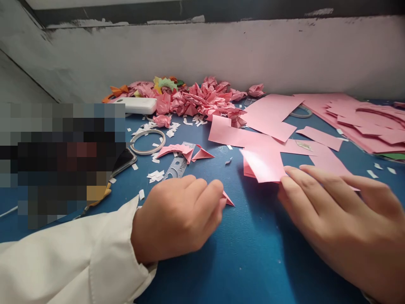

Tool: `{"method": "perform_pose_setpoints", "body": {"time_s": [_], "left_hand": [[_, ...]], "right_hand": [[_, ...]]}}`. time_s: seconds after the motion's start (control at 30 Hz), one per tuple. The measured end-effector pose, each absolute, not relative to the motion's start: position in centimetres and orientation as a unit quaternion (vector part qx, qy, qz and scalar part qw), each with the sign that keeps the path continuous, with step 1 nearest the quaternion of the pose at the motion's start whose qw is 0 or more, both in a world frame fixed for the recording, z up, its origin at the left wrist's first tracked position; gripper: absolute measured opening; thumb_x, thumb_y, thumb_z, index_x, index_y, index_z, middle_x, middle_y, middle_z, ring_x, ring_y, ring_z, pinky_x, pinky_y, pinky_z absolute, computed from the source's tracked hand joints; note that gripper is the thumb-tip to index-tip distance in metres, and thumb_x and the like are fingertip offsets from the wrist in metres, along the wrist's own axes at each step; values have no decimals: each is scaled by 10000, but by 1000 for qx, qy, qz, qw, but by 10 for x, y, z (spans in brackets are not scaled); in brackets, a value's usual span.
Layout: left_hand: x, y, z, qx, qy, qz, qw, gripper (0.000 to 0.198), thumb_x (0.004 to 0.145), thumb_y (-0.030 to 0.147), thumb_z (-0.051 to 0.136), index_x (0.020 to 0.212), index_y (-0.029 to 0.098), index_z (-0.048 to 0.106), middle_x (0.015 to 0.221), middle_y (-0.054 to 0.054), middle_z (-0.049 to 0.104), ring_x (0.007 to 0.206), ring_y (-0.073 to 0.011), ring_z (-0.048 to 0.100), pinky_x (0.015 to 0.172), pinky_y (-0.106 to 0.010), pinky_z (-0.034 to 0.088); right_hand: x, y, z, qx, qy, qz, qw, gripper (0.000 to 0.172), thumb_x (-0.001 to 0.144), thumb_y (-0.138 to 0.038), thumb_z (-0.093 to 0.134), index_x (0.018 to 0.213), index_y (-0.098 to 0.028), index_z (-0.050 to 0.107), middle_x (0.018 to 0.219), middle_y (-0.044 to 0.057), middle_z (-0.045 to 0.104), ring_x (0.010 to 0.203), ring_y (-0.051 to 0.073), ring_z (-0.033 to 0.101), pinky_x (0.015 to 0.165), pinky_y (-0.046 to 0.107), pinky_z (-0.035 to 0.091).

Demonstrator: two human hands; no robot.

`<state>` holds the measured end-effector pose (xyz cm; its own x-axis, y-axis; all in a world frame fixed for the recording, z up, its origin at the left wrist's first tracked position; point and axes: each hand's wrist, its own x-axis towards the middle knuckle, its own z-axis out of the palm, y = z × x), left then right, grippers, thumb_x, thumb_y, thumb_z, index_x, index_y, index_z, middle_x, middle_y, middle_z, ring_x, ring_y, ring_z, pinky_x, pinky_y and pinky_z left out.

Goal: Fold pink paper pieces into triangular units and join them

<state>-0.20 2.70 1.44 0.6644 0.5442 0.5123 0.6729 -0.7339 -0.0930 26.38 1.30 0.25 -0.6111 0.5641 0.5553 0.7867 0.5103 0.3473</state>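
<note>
My left hand [180, 215] rests on the blue table [247, 249] with its fingers curled round a small folded pink paper piece [228, 199]; only a pointed tip shows past the fingertips. My right hand [335, 215] lies flat with fingers stretched out, its fingertips touching the near edge of a small pink paper rectangle [264, 164]. That rectangle lies on top of other loose pink sheets [249, 137].
A heap of folded pink paper pieces [205, 99] lies by the wall. Cut pink sheets [363, 120] pile up at the right. A tape ring [147, 141], clear ruler [177, 165], two folded pink triangles [190, 152], white box [139, 105], phone [125, 160] and white scraps sit left of centre.
</note>
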Motion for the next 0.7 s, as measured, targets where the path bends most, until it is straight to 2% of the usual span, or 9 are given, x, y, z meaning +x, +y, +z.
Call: {"method": "perform_pose_setpoints", "body": {"time_s": [0.1,0.13,0.2,0.27,0.33,0.37,0.47,0.6,0.7], "left_hand": [[-5,24,15,-923,-279,-218,152,203,1074,106,438,1106,130,637,676,21,672,540,-178,604,496,-335,422],[-6,25,15,-931,-255,-208,158,226,1075,86,424,1163,133,626,676,25,668,530,-175,584,488,-328,411],[-7,27,14,-944,-216,-191,161,304,1083,63,369,1182,159,639,666,30,656,517,-170,561,484,-317,398],[-7,31,12,-947,-219,-182,150,353,1083,64,348,1076,168,685,649,20,643,514,-175,565,480,-324,394],[-7,35,9,-942,-246,-179,140,363,1063,57,369,959,153,703,621,7,624,508,-185,581,470,-333,395],[-7,37,8,-940,-261,-177,134,355,1050,51,378,959,143,709,634,-1,639,515,-189,602,466,-333,402],[-8,42,5,-933,-295,-173,115,343,1026,31,385,1118,94,709,702,-18,695,562,-196,668,470,-323,439],[-11,41,2,-928,-295,-200,106,328,1034,98,444,1285,35,647,732,-26,703,605,-214,686,503,-341,486],[-13,35,5,-947,-247,-202,45,390,976,123,452,1301,13,637,758,-42,711,605,-228,668,493,-369,489]], "right_hand": [[265,6,1,-314,-851,-395,144,164,989,-21,584,980,-89,733,1015,172,808,889,331,771,762,441,465],[265,3,-1,-301,-857,-393,143,181,991,-13,566,985,-92,728,1032,176,807,899,330,770,777,443,474],[264,-3,-8,-297,-875,-341,171,198,986,-6,541,1042,-85,714,1118,200,789,986,348,758,842,463,482],[263,-9,-15,-288,-894,-278,200,242,969,-2,511,1117,-59,695,1212,238,752,1118,382,713,923,501,464],[262,-13,-19,-245,-917,-238,206,304,987,-38,439,1137,-72,700,1228,224,744,1180,373,670,970,508,440],[262,-14,-20,-211,-928,-231,203,343,1000,-62,395,1125,-93,713,1208,202,752,1174,355,662,979,498,433],[262,-15,-22,-148,-940,-216,221,427,1011,-93,323,1075,-163,740,1165,130,765,1155,317,645,1012,478,412],[263,-8,-24,-183,-940,-165,235,455,1009,-36,288,1126,-166,708,1201,92,769,1220,295,623,1069,484,399],[262,3,-20,-227,-936,-124,240,333,1052,-71,341,1151,-130,654,1141,99,790,1116,266,678,999,447,461]]}}
